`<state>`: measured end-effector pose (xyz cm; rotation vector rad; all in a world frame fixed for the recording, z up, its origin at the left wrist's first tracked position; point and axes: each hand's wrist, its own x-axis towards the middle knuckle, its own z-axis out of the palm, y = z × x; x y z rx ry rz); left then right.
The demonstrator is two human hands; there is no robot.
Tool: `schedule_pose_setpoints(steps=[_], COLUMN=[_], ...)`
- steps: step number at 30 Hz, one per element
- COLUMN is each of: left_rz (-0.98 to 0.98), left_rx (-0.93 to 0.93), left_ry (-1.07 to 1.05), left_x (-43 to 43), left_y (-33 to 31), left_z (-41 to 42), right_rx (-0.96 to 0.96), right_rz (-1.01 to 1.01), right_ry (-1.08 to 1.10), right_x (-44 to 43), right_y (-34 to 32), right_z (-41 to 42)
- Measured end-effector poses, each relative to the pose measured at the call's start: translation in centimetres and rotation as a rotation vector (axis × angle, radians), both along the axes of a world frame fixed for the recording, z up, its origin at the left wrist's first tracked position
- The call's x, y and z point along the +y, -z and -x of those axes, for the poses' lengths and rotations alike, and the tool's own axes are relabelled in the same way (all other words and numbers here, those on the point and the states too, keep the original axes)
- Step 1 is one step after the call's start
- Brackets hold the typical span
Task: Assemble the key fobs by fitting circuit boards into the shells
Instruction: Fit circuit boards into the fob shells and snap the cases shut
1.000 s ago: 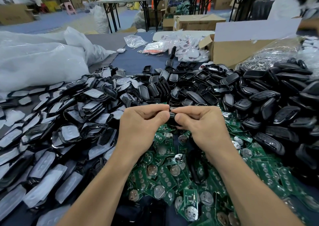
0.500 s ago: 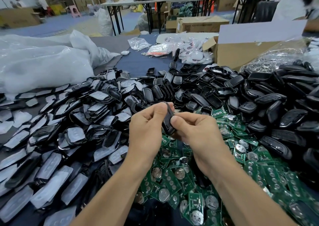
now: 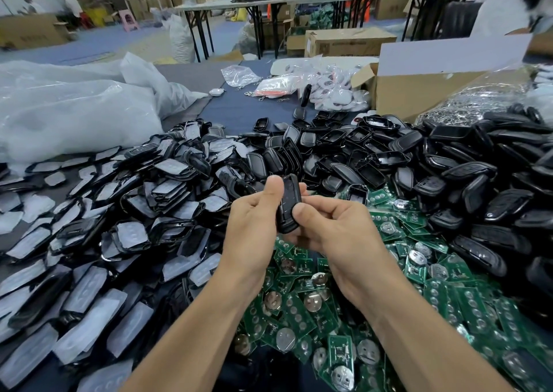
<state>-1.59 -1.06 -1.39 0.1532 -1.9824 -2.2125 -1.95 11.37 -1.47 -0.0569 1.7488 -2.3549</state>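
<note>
Both hands hold one black key fob [image 3: 288, 203] upright above the table's middle. My left hand [image 3: 254, 227] grips its left side, thumb up along the edge. My right hand [image 3: 329, 230] pinches its lower right, thumb on the face. Below the hands lies a heap of green circuit boards [image 3: 299, 316] with coin cells. Black shells [image 3: 449, 167] are piled at the right and behind. Shell halves with grey button pads [image 3: 119, 227] cover the left.
White plastic bags [image 3: 74, 113] lie at the far left. An open cardboard box [image 3: 419, 92] and a bag of metal rings [image 3: 478, 101] stand at the back right. Small packets [image 3: 314, 86] lie on the blue table behind. Another person [image 3: 514, 5] is at the top right.
The fob, earlier hidden between both hands' fingertips, has been turned upright and its face now shows. The view has tilted so the hands sit slightly lower and nearer.
</note>
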Motion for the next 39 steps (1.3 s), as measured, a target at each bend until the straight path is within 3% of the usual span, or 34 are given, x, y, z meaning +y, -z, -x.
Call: schedule_pose_setpoints(steps=[6, 15, 23, 31, 39], left_rz=[0.064, -0.028, -0.047, 0.099, 0.118], left_rx=[0.019, 0.013, 0.020, 0.124, 0.162], left_ry=[-0.119, -0.018, 0.105, 0.035, 0.063], left_x=[0.2, -0.1, -0.8, -1.2, -1.5], left_y=[-0.1, -0.2, -0.2, -0.1, -0.1], left_z=[-0.2, -0.4, -0.3, 0.3, 0.4], right_rx=[0.043, 0.048, -0.085, 0.260, 0.516], right_rz=[-0.086, -0.077, 0.156, -0.469, -0.685], right_ry=[-0.056, -0.078, -0.159, 0.171, 0.244], right_x=[0.3, 0.9, 1.2, 1.5, 1.2], right_y=[0.0, 0.2, 0.0, 0.1, 0.1], right_z=[0.0, 0.3, 0.5, 0.2, -0.4])
